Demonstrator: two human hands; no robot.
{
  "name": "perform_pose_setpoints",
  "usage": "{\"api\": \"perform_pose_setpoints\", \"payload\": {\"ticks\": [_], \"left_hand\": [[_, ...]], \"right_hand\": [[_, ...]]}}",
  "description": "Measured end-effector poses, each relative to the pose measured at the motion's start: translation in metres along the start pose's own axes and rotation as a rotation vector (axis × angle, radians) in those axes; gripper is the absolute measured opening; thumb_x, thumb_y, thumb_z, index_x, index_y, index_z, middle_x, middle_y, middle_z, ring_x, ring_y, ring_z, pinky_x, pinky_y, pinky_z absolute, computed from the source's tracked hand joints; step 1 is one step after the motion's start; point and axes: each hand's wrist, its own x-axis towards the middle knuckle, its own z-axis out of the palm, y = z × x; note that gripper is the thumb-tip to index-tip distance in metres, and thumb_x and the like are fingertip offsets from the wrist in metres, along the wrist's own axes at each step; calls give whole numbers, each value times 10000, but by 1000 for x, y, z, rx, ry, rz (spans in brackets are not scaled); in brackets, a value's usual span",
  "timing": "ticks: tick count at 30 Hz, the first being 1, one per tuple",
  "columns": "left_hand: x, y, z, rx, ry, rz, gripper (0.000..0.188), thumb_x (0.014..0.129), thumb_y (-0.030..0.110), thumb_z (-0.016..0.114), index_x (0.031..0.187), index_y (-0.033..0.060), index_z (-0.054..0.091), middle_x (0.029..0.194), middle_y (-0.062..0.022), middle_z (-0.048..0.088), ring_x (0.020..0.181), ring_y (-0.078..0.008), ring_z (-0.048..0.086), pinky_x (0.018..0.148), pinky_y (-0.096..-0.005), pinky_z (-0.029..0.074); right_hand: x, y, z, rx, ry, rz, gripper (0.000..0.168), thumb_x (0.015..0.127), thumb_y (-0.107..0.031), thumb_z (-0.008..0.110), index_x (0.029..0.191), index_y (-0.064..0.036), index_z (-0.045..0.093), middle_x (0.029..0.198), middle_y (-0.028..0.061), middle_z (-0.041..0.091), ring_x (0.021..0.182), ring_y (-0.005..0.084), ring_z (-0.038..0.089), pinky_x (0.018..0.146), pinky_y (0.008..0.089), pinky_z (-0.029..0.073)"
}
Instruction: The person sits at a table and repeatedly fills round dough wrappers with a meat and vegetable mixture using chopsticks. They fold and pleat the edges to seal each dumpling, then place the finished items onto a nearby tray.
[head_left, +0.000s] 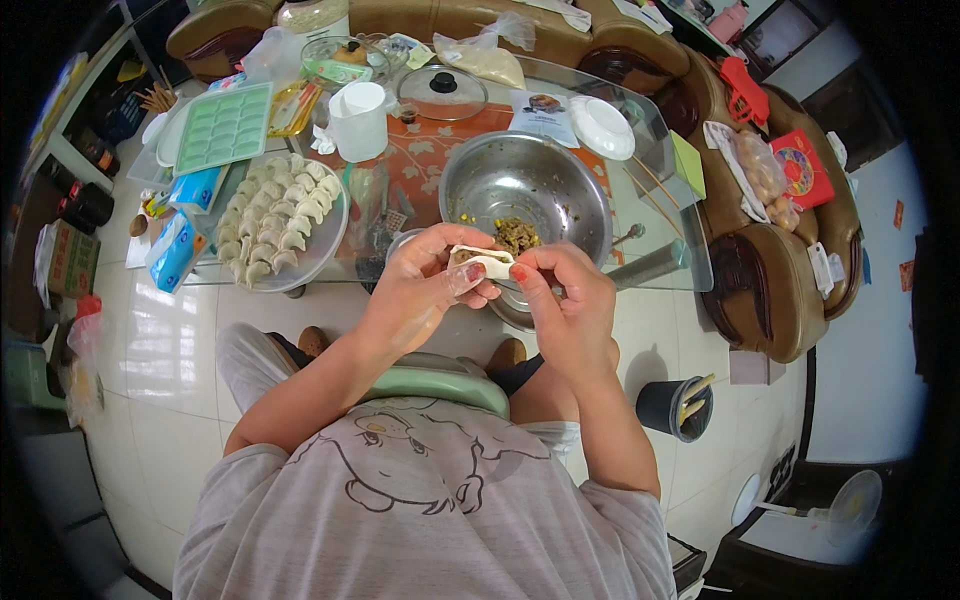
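Observation:
Between my two hands is a partly folded dumpling (491, 265) with brownish filling showing in its gap. My left hand (420, 289) holds its left end, thumb in front and fingers behind. The fingertips of my right hand (564, 304) pinch its right end. Just behind them stands a large steel bowl (555, 169) with a small heap of minced filling (516, 235) at its near side. Rows of folded dumplings (274, 214) lie on a round tray (335, 238) at the left of the glass table.
On the glass table (660, 279) are a green plastic mould tray (225, 129), a white container (358, 124), a glass lid (442, 94), stacked white plates (602, 127) and wooden chopsticks (651, 196). Blue tissue packs (174, 251) lie at its left edge. A dark bin (664, 409) stands on the floor at right.

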Motion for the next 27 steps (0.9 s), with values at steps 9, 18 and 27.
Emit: {"api": "perform_pose_setpoints", "payload": {"ticks": [9,18,27], "left_hand": [[0,-3,-8,54,-37,38,219,896,129,625,1096,56,574,988,-76,653,795,-115,636,658,-239,510],[2,-6,-12,129,-4,35,169,896,94,622,1054,42,595,1002,-82,647,811,-142,657,679,-255,531],[-3,-1,-11,145,-77,23,259,915,70,570,1168,23,545,1075,-110,632,871,-178,662,742,-269,538]], "right_hand": [[3,-4,1,13,-35,2,111,800,-4,678,907,19,658,812,111,649,708,180,619,589,281,490],[3,-3,3,-97,-13,-65,72,775,-4,676,840,3,645,792,121,634,713,273,610,633,337,490],[6,-1,3,-219,-110,-138,159,789,-7,665,948,-7,655,832,121,638,745,294,606,678,364,492]]}}
